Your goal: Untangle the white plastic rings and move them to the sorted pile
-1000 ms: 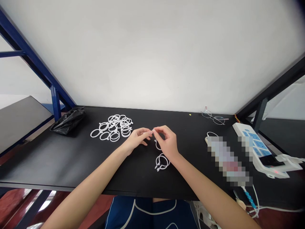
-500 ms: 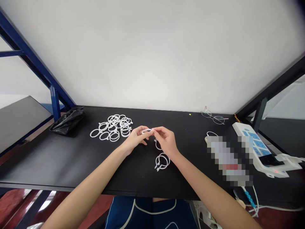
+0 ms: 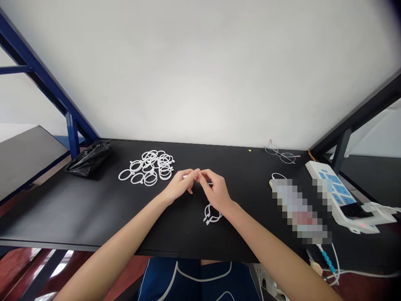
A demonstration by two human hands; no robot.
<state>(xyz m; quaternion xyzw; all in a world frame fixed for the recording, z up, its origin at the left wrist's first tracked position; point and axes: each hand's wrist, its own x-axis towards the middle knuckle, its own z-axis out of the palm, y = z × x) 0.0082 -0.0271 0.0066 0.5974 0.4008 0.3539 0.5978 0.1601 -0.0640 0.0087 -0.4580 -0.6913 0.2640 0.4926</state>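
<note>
My left hand (image 3: 181,184) and my right hand (image 3: 216,191) meet at the fingertips over the middle of the black table. Both are closed in a pinch on a white plastic curtain ring (image 3: 185,176), which the fingers mostly cover; only a sliver shows by the left hand. Below my right wrist lie a couple of white rings (image 3: 207,214) with small eyelets, partly hidden by that hand. Another bit of white ring (image 3: 210,184) shows behind the right fingers. To the left is a loose pile of several similar rings (image 3: 150,168).
A crumpled black plastic bag (image 3: 89,159) lies at the table's back left. Eyeglasses (image 3: 282,155) rest at the back right. A blurred-out phone (image 3: 300,211) with a cable and a white power strip (image 3: 338,192) are on the right. Blue metal posts (image 3: 72,133) frame the left.
The fingertips have closed in over the ring, which was plainly visible before and is now mostly hidden. My right hand has shifted slightly left and down, covering more of the rings beneath.
</note>
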